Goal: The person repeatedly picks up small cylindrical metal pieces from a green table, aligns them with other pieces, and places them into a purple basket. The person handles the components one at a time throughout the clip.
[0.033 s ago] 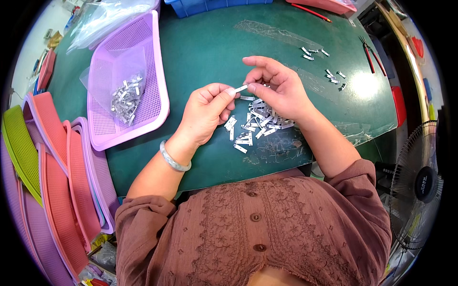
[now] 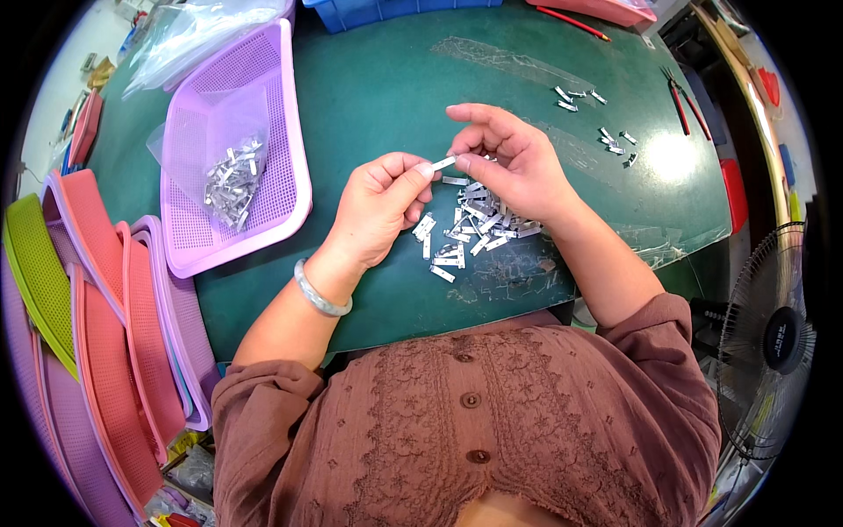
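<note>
A small flat silvery metal piece (image 2: 444,163) is held above the green table (image 2: 378,97). My left hand (image 2: 386,202) pinches its left end between thumb and finger. At its other end, the thumb and forefinger of my right hand (image 2: 518,162) close on it, the remaining fingers loosely curled. Just below my hands lies a loose pile of similar metal pieces (image 2: 483,220), partly covered by my right hand. To the left, a purple perforated basket (image 2: 299,167) holds a clear plastic bag (image 2: 202,132) with more such pieces (image 2: 233,184) in it.
Small groups of metal pieces (image 2: 566,98) lie at the far right, near red-handled pliers (image 2: 679,107) and a red pen (image 2: 575,24). A blue bin (image 2: 395,10) stands at the back edge. Stacked pink baskets (image 2: 110,369) fill the left side; a black fan (image 2: 764,342) stands right.
</note>
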A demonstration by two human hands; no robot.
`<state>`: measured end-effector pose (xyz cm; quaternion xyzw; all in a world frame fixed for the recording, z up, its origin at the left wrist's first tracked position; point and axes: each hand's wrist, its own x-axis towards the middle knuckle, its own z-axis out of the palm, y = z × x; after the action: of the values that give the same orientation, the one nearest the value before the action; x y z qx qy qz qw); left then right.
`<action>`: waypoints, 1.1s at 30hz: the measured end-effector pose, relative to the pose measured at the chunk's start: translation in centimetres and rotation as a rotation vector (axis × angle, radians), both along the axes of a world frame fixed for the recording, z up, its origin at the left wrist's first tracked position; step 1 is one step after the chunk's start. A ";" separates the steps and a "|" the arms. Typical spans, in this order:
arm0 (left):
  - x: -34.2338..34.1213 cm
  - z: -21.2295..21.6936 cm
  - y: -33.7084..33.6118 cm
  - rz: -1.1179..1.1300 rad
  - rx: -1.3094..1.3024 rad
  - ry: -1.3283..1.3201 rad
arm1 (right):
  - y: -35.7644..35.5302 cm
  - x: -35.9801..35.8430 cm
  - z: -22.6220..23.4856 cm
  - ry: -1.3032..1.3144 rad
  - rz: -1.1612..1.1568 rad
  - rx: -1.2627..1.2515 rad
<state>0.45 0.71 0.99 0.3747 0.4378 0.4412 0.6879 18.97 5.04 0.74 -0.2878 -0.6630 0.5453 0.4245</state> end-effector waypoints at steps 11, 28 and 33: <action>0.2 -0.4 -0.2 0.092 0.277 0.287 | -0.1 0.0 0.2 0.006 0.036 0.009; 0.4 -0.3 -0.3 0.092 0.302 0.232 | -0.1 -0.1 0.2 0.015 -0.009 0.102; 0.4 -0.4 -0.3 0.086 0.330 0.237 | -0.1 -0.1 0.1 -0.015 -0.031 0.171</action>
<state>0.86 0.39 0.64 0.5125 0.4531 0.4889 0.5414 18.87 4.97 0.80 -0.2649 -0.7056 0.4780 0.4511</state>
